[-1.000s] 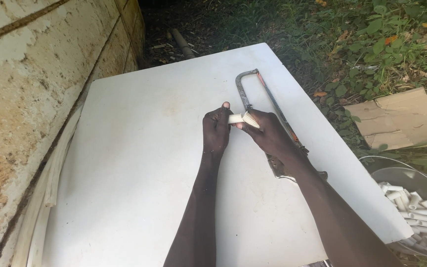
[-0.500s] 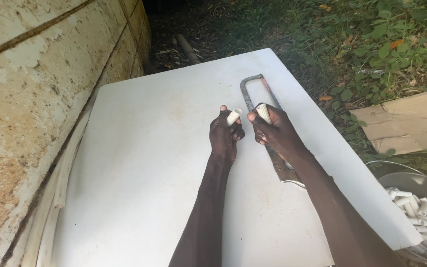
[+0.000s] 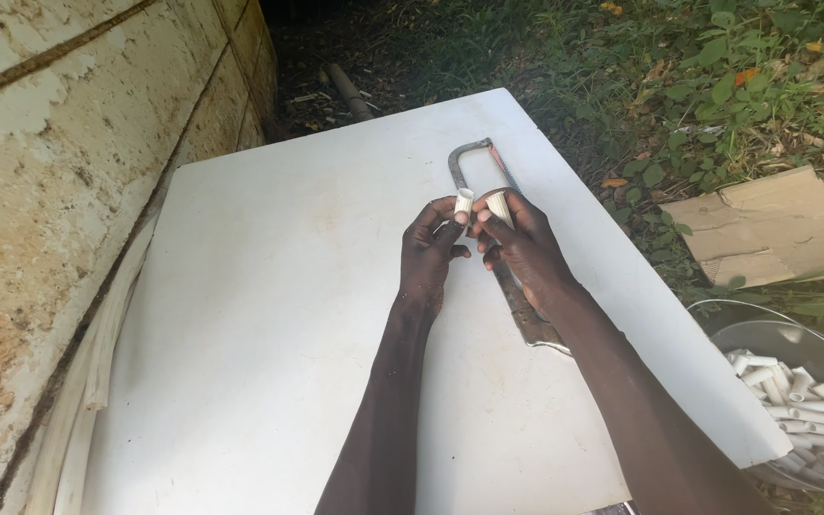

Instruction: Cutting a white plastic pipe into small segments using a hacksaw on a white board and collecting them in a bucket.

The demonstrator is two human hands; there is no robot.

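My left hand (image 3: pixel 429 254) pinches a short white pipe piece (image 3: pixel 463 202) upright between fingers and thumb. Right beside it, my right hand (image 3: pixel 523 244) grips a second short white pipe piece (image 3: pixel 500 207). The two pieces stand a small gap apart above the white tabletop (image 3: pixel 288 315). A hacksaw (image 3: pixel 474 157) with a grey metal frame lies flat on the table under and behind my right hand; its handle end (image 3: pixel 533 326) shows by my right forearm.
A metal bowl (image 3: pixel 803 348) holding several short white pipe pieces sits on the ground at the right. Flattened cardboard (image 3: pixel 765 229) lies on the grass. A rough plastered wall (image 3: pixel 59 172) runs along the left, with long white strips (image 3: pixel 107 334) leaning by the table edge.
One pipe piece held by both hands a second ago is now two pieces, one in each hand, pulled slightly apart. The view has shifted a little.
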